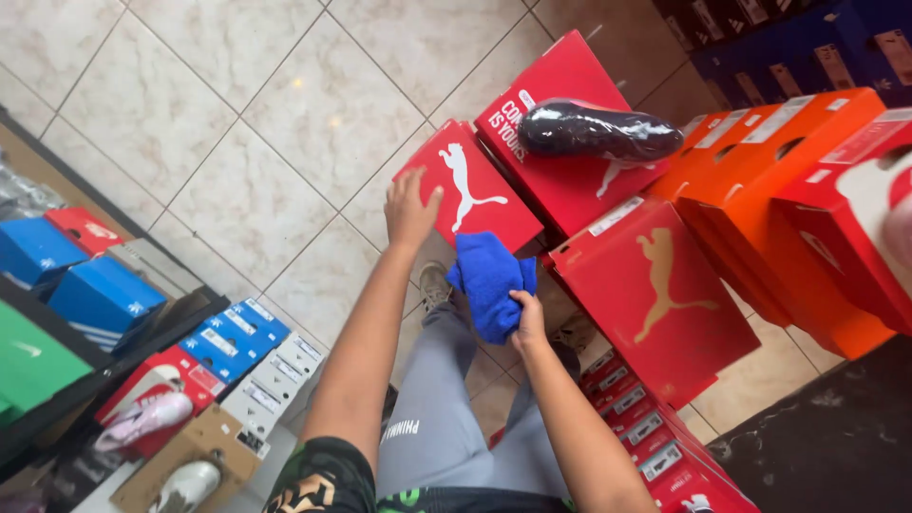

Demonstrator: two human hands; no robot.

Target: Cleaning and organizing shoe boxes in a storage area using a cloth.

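My left hand (408,207) rests with spread fingers on the near left corner of a red shoe box lid (475,176) that bears a white leaping-cat mark. My right hand (528,318) grips a bright blue cloth (489,280), which hangs bunched just below that lid's lower edge. Beyond the lid lies a bigger red shoe box (560,152) with a dark shoe wrapped in clear plastic (598,130) on top. My grey trouser legs (446,399) and a shoe (435,281) show beneath the hands.
Right of my hands is a red box with a gold cat mark (655,294), then orange boxes (788,190) and more red ones stacked low (646,427). A shelf at left holds blue boxes (95,294), a green box (28,366) and wrapped shoes (142,418). Pale floor tiles (237,123) lie ahead.
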